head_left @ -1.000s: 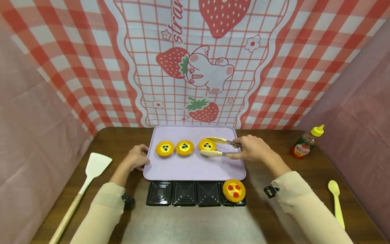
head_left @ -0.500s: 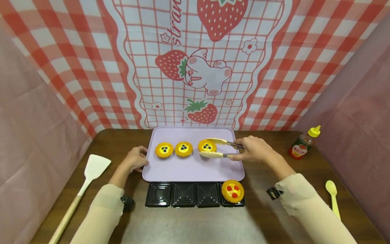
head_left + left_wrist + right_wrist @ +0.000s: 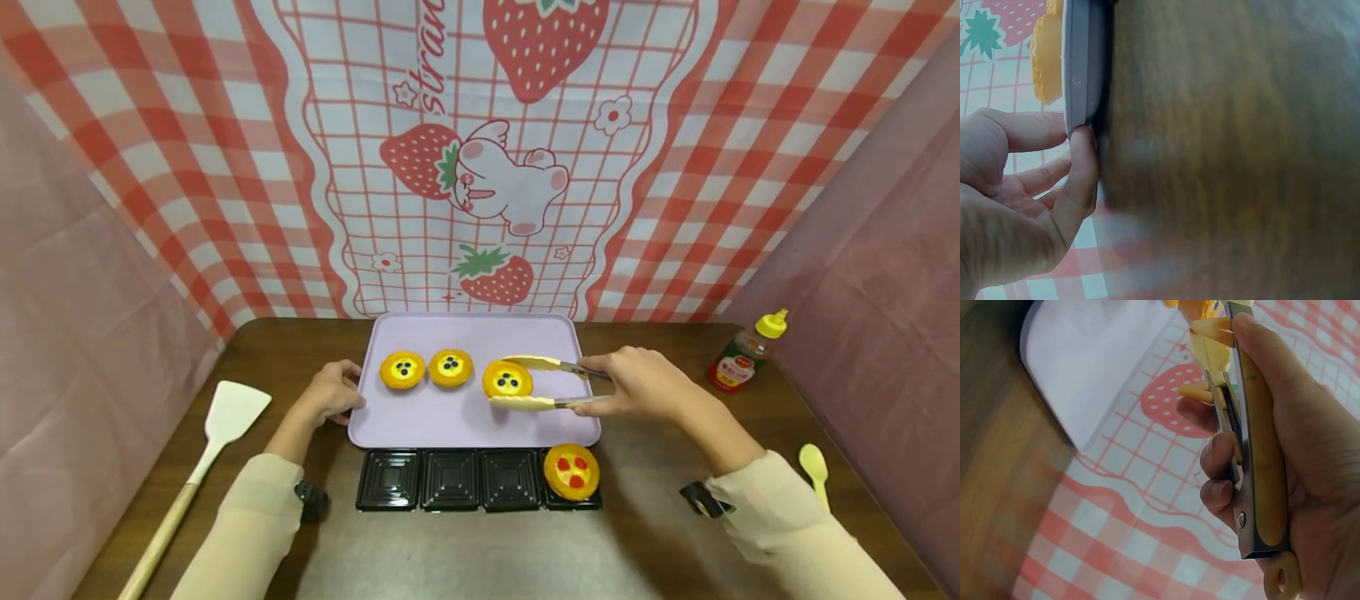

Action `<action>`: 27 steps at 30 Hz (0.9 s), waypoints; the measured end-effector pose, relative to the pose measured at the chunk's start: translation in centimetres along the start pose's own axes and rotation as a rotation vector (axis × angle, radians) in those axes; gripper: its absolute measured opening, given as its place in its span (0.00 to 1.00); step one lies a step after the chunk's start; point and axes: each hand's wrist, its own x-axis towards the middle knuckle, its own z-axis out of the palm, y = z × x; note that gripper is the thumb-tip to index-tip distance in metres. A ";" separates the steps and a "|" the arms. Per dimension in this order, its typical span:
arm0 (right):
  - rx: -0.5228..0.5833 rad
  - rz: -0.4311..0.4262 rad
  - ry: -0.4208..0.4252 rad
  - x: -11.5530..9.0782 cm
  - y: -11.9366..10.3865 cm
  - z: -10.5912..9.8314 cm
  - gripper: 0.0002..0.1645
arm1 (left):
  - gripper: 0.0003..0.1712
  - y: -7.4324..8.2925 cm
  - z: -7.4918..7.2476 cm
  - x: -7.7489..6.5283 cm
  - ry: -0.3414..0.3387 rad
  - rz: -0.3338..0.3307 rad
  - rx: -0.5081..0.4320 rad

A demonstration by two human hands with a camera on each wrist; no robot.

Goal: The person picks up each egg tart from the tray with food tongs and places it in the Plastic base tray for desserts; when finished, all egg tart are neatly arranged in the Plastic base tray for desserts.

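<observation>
My right hand [image 3: 637, 383] grips a pair of tongs [image 3: 570, 403] with pale yellow tips and metal arms. Between those tips is a tart [image 3: 507, 382] with dark blue berries, over the right half of the lilac tray [image 3: 450, 425]; a small shadow shows beneath it. In the right wrist view, fingers and thumb wrap the tongs' handle [image 3: 1266, 456]. At the tray's left edge, my left hand [image 3: 334, 392] pinches the rim between thumb and fingers, as the left wrist view shows. Two similar tarts, one [image 3: 402, 369] left of the other [image 3: 451, 367], sit on the tray.
In front of the tray stands a row of black square moulds [image 3: 450, 480]; the rightmost bears a tart with red toppings [image 3: 572, 472]. A white spatula [image 3: 231, 412] lies left. At right are a sauce bottle [image 3: 738, 360] and a yellow spoon [image 3: 813, 467]. A patterned cloth [image 3: 480, 275] hangs behind.
The tongs and the tart between them have shifted toward me, and the right hand has come along. The left hand stays at the tray's edge.
</observation>
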 end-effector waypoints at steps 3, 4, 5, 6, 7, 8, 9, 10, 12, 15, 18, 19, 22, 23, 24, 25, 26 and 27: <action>0.005 -0.051 0.017 -0.9 -0.6 -0.3 0.46 | 0.33 0.1 0.0 -0.1 0.000 0.003 0.000; 0.008 -0.068 0.022 -1.2 -0.8 -0.4 0.45 | 0.33 0.1 0.0 -0.1 0.001 0.002 0.000; 0.011 -0.088 0.029 -1.5 -1.0 -0.4 0.44 | 0.33 0.1 0.1 -0.1 0.002 0.001 0.000; 0.011 -0.107 0.036 -1.8 -1.2 -0.5 0.43 | 0.33 0.1 0.1 -0.1 0.003 0.000 -0.001; 0.009 -0.125 0.042 -2.1 -1.3 -0.5 0.42 | 0.33 0.0 0.1 -0.1 0.004 -0.001 0.000; 0.007 -0.140 0.046 -2.4 -1.5 -0.5 0.40 | 0.33 0.0 0.1 -0.1 0.004 -0.002 0.002; 0.001 -0.153 0.050 -2.6 -1.6 -0.5 0.39 | 0.33 -0.1 0.1 0.0 0.003 -0.004 0.005; -0.005 -0.164 0.051 -2.9 -1.8 -0.5 0.38 | 0.33 -0.1 0.1 0.0 0.004 -0.008 0.007; -0.011 -0.177 0.047 -3.4 -2.1 -0.5 0.37 | 0.33 -0.1 0.1 -0.1 0.004 -0.012 0.008; -0.020 -0.187 0.047 -4.0 -2.3 -0.5 0.36 | 0.33 -0.2 -0.1 -0.1 0.003 -0.013 0.009; -0.024 -0.186 0.042 -4.6 -2.4 -0.5 0.36 | 0.33 -0.2 -0.2 -0.1 0.007 -0.020 0.006; -0.023 -0.186 0.039 -4.8 -2.4 -0.4 0.37 | 0.33 -0.2 -0.2 -0.1 0.007 -0.020 0.009; -0.020 -0.188 0.023 -5.5 -2.5 -0.3 0.37 | 0.33 -0.1 -0.1 -0.1 0.010 -0.024 0.014; -0.020 -0.188 0.019 -5.7 -2.6 -0.3 0.38 | 0.33 -0.1 -0.1 -0.1 0.010 -0.020 0.015; -0.017 -0.190 0.017 -6.0 -2.6 -0.3 0.38 | 0.33 -0.1 -0.1 -0.1 0.008 -0.014 0.014; -0.016 -0.191 0.016 -6.2 -2.6 -0.2 0.38 | 0.33 -0.1 0.0 -0.1 0.008 -0.011 0.009; -0.016 -0.191 0.016 -6.5 -2.7 -0.1 0.39 | 0.33 -0.2 0.1 0.0 0.009 -0.008 0.005; -0.013 -0.193 0.017 -6.7 -2.8 0.0 0.39 | 0.33 -0.1 0.1 -0.1 0.009 -0.004 0.001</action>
